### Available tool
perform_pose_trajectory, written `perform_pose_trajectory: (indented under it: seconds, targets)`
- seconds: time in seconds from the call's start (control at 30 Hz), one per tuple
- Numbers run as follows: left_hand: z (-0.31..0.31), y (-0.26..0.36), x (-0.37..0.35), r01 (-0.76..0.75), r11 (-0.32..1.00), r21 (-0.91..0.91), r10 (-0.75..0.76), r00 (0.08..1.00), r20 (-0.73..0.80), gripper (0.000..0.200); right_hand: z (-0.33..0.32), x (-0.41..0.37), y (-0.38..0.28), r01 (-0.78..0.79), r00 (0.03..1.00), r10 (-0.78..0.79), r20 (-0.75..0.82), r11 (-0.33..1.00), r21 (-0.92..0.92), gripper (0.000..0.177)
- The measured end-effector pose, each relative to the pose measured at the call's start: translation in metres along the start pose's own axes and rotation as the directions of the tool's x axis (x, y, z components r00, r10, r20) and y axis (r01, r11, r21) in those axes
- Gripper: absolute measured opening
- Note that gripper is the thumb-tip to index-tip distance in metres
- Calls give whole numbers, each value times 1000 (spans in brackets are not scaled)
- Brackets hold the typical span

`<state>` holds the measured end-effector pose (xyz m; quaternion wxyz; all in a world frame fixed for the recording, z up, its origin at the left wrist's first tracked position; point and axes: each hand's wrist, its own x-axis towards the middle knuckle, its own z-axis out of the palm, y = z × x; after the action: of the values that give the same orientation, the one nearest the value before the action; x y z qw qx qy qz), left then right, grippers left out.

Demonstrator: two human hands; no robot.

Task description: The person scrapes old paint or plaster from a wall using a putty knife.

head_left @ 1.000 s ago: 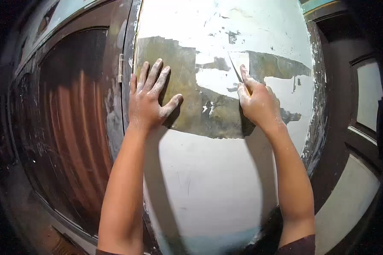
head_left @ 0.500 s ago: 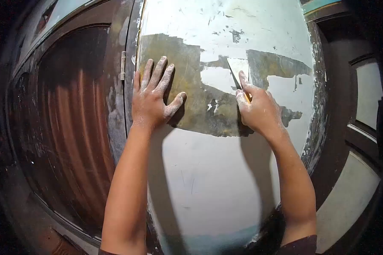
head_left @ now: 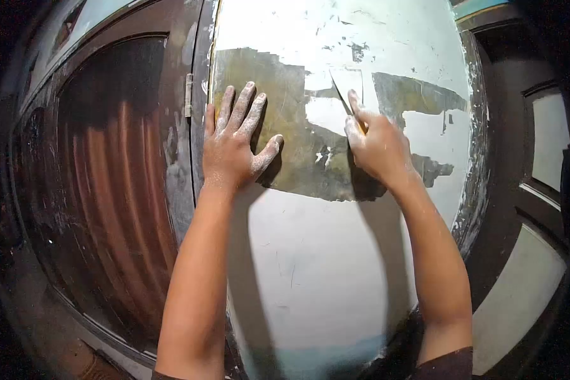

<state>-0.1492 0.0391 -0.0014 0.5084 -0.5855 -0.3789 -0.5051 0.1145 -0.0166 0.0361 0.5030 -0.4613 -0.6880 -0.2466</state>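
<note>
White dust coats the fingers of both hands. My left hand (head_left: 234, 145) rests spread against the wall (head_left: 316, 253), over a bare grey-brown patch (head_left: 285, 88) beside the door frame. In my right hand (head_left: 380, 142) is a scraper (head_left: 349, 85), its thin flat blade pointing up and its yellowish handle mostly hidden in my grip. My index finger stretches along the blade. The blade's tip lies on whitish paint just above the bare patch. Ragged edges of pale paint surround the patch, with small chipped spots higher up.
To the left stands a dark wooden door (head_left: 114, 190) with a reddish-brown curtain behind its panel, and a hinge (head_left: 188, 95) on the frame. At the right is a dark frame with pale panels (head_left: 519, 278). Scuffed trim runs down the wall's right edge.
My right hand and the scraper have moved slightly up and left, onto the white paint above the patch. My left hand keeps its place on the wall; the view has shifted a little.
</note>
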Motion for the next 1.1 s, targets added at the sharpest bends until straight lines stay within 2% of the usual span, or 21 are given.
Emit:
perform_pose_trajectory:
  seconds: [0.03,0.1,0.23,0.3,0.47,0.57,0.6,0.7,0.83,0.97,1.0,1.03,1.1]
  targets:
    - [-1,0,0,4,1000,2,-4,1000,0,76,0,-7,-2,-30,998,31,46,999,-30,52]
    - [0,-3,2,1,1000,-23,-1,1000,-5,76,8,-19,-1,18,1000,-18,5,999,-28,52]
    - [2,-2,0,-22,1000,13,22,1000,-13,76,9,3,-5,1,1000,-1,-22,1000,-20,46]
    - [4,-3,-1,-14,1000,6,14,1000,-15,76,6,7,-10,-33,998,34,61,999,-17,47]
    - [4,-2,-1,-11,1000,19,11,1000,-18,75,24,-24,-12,-42,997,49,65,995,-95,41]
    - [-1,1,2,10,1000,23,-10,1000,-3,74,20,8,-10,-8,1000,6,-14,994,-109,42]
    - [0,0,2,1,1000,23,-1,1000,-7,74,11,11,-18,-47,997,51,61,997,-55,44]
    - [5,-5,1,-2,1000,-22,1,1000,-31,74,25,-9,-19,-22,1000,23,19,999,-41,44]
    - [5,-3,-1,-2,1000,-8,2,999,-37,75,30,-24,-21,-49,996,54,65,996,-78,46]
    - [5,-3,0,-9,1000,-16,8,998,-63,73,29,8,-19,-9,999,5,-48,998,-69,40]
    - [6,-3,0,1,1000,-9,-1,999,-46,74,25,5,-23,-27,1000,28,13,997,-78,43]
    - [4,-2,-1,-1,1000,5,1,999,-46,74,28,-3,-26,-2,1000,2,-10,998,-63,49]
    - [4,-3,-1,-6,1000,0,6,999,-38,75,29,-22,-30,-12,999,15,51,998,-64,53]
